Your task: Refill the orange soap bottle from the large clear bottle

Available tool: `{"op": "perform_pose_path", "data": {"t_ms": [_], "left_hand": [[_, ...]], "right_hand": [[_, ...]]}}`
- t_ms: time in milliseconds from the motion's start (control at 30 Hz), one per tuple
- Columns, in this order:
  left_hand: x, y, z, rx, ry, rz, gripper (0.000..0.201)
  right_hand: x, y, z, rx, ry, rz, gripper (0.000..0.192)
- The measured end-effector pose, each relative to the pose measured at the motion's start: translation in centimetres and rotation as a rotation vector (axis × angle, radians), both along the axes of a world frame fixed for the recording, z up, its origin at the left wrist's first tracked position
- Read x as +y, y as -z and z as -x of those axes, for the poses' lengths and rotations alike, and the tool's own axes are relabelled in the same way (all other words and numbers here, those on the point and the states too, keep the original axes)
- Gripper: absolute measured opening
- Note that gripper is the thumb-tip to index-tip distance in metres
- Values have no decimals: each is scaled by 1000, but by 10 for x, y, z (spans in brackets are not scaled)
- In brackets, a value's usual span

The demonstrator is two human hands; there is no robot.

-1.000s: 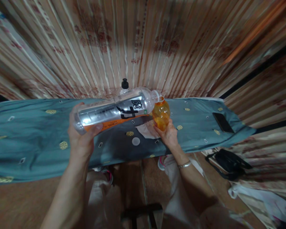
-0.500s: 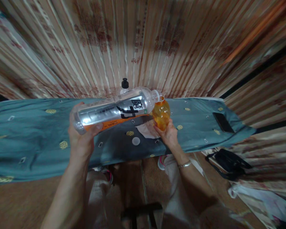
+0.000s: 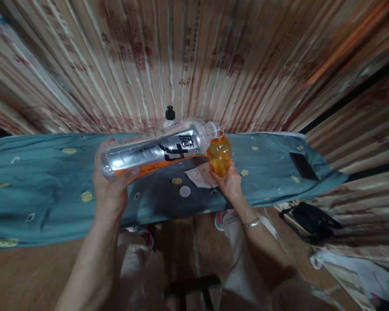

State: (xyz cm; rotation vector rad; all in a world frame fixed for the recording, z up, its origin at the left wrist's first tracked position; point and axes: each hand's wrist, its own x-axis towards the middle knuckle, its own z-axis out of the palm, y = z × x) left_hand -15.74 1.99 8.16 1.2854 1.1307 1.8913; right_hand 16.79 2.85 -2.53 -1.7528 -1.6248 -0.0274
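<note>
My left hand (image 3: 112, 185) is wrapped round the base of a large clear plastic bottle (image 3: 155, 149) with a silver and orange label. The bottle lies nearly level, its uncapped neck pointing right. Its mouth meets the top of a small translucent orange bottle (image 3: 219, 154), which my right hand (image 3: 228, 179) grips from below. Whether liquid is flowing between them I cannot tell. Below the orange bottle a pale cloth (image 3: 201, 176) lies on the table. A round whitish cap (image 3: 185, 191) rests to its left. Behind the large bottle stands a clear bottle with a black top (image 3: 170, 113), mostly hidden.
A teal patterned cloth (image 3: 52, 181) covers the long narrow table. Toward its right end lies a dark phone (image 3: 304, 166). On the floor at right are a black bag (image 3: 313, 220) and a white plastic bag (image 3: 353, 268). Striped curtains (image 3: 188, 56) hang behind.
</note>
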Motion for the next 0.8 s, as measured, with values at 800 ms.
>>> {"op": "perform_pose_path", "data": {"t_ms": [800], "left_hand": [[0,0,-1,-63,27,19,79]], "right_hand": [[0,0,0,10,2,-6,68]]}}
